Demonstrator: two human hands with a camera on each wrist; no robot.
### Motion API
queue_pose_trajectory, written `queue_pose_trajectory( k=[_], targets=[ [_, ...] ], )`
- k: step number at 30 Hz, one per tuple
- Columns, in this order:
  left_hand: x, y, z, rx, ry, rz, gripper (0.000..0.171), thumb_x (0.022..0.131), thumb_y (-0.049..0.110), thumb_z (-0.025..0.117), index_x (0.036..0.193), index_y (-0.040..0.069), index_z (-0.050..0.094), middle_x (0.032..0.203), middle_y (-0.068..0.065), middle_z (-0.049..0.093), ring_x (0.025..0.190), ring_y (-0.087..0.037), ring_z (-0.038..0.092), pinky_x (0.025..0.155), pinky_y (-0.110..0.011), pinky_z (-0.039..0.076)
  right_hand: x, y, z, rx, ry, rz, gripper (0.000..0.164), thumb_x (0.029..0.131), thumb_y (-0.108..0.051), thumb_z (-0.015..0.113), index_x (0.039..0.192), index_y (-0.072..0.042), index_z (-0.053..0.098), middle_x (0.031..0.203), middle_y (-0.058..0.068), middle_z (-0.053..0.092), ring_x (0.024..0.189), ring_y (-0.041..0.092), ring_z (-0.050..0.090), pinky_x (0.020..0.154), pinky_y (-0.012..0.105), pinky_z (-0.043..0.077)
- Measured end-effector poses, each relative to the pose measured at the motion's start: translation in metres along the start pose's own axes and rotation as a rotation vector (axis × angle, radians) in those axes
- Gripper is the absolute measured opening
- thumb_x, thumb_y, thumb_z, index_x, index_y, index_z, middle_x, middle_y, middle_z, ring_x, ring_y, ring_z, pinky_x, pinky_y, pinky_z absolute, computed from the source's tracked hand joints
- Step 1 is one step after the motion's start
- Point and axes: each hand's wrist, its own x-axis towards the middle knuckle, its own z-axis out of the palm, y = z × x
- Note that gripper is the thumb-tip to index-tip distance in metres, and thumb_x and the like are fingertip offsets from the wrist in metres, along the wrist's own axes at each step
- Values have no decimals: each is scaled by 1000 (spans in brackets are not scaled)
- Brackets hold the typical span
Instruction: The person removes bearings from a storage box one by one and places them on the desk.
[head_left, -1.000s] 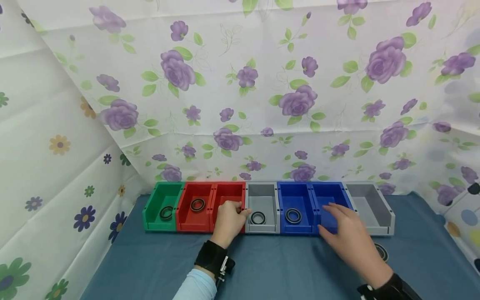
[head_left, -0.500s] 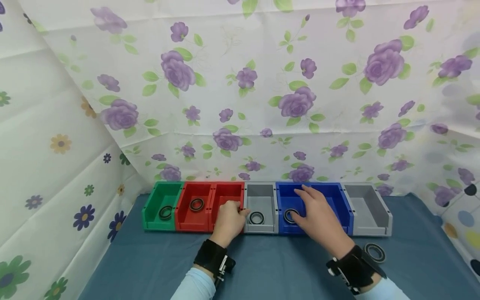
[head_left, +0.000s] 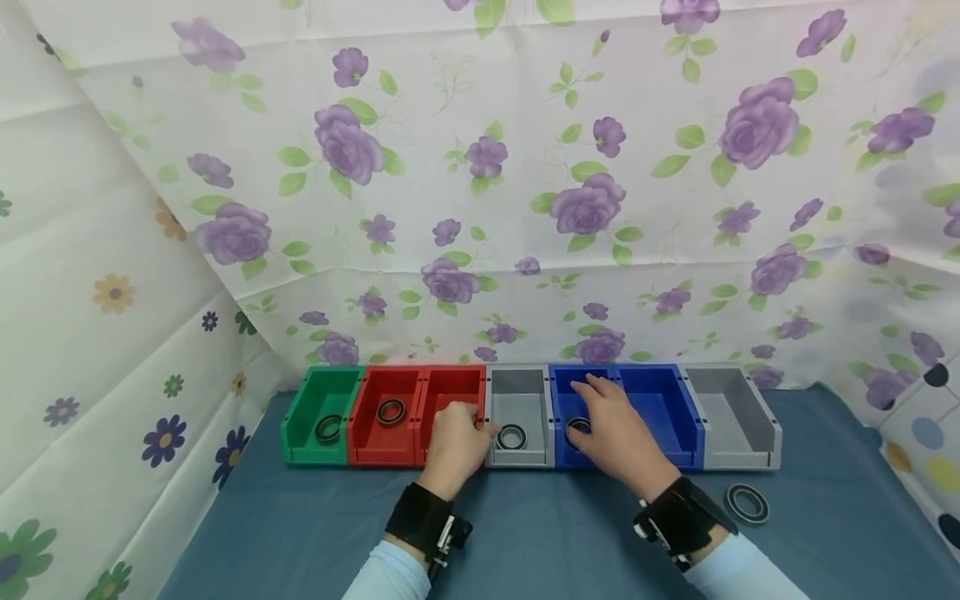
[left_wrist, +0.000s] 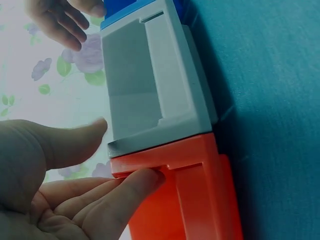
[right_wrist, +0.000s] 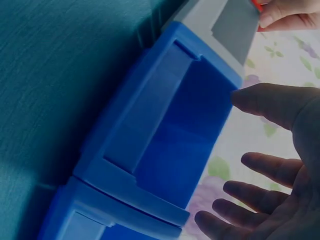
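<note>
In the head view my left hand (head_left: pixel 456 446) is at the right side of the second red bin (head_left: pixel 442 383). In the left wrist view its curled fingers grip the red bin's rim, one fingertip inside, the thumb on the side towards the grey bin (left_wrist: pixel 132 75). My right hand (head_left: pixel 622 437) hovers over the left blue bin (head_left: pixel 581 377), fingers spread and holding nothing. That bin's ball bearing (head_left: pixel 577 427) is partly hidden by the hand. In the right wrist view the thumb is close to the blue bin's rim (right_wrist: pixel 175 115); whether it touches is unclear.
Ball bearings also lie in the green bin (head_left: pixel 327 428), the first red bin (head_left: pixel 391 412) and the middle grey bin (head_left: pixel 512 437). Another bearing (head_left: pixel 747 504) lies on the blue cloth (head_left: pixel 555 533), before the right grey bin (head_left: pixel 731 408). Floral cloth (head_left: pixel 480 208) hangs behind.
My right hand has moved left, from the right blue bin to over the left blue bin, uncovering the bearing on the cloth. My left hand has stayed at the red bin.
</note>
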Motion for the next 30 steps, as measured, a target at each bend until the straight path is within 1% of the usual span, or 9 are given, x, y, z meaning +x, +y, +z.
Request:
queue_pose_trajectory(
  k=[3,8,11,13,15,20,22,25,30],
  targets=[
    [0,-2,1,0,5,17,16,80,24,73,74,13,64,52,-2,45,46,-15,47,41,-27,39,2,1,4,-2,-10,8,69,78,-32,73,137,-10,45,142,17,35,130,36,28,99,52,30],
    [2,-5,1,-1,16,53,12,79,22,74,76,12,66,51,-1,43,46,-14,46,41,-26,38,6,2,10,25,-46,40,70,78,-30,73,138,-10,43,142,17,35,128,35,32,97,51,34],
    [2,-5,0,-1,8,49,14,80,21,73,83,9,69,52,0,45,47,-13,47,42,-26,40,8,1,14,50,-73,58,72,78,-29,73,139,-9,41,143,17,34,129,34,32,97,51,35],
    [2,-5,0,-10,-2,40,20,80,20,73,92,6,70,55,2,49,49,-12,50,44,-26,43,9,1,16,61,-82,68,73,77,-28,73,139,-9,41,143,17,34,129,34,32,96,51,35],
    [2,-5,-1,-13,-8,35,25,80,20,73,98,4,69,57,2,51,51,-11,51,45,-26,45,9,1,17,65,-85,74,74,76,-28,74,140,-9,40,143,17,34,129,34,32,96,51,35],
    [2,-4,-2,-4,-1,32,16,80,22,73,86,8,70,53,0,49,48,-13,50,45,-27,45,11,2,21,62,-88,67,77,75,-25,75,141,-9,39,143,18,34,129,35,32,96,50,35],
    [3,-5,-2,-1,1,33,15,80,22,73,84,9,70,52,-1,48,48,-14,50,45,-27,45,11,1,23,56,-93,69,77,75,-24,75,141,-9,39,143,18,34,129,34,32,97,50,34],
    [3,-6,-2,-4,-1,29,17,80,22,73,88,8,70,52,0,48,48,-13,50,45,-27,45,12,1,26,47,-107,69,76,75,-24,75,140,-8,40,142,20,34,129,35,31,98,50,33],
    [3,-6,-2,-9,-3,22,11,80,22,73,79,11,69,51,-1,46,47,-14,50,44,-28,43,13,0,28,51,-145,82,70,77,-22,74,137,-5,43,142,22,34,130,37,30,99,51,31]
  ],
)
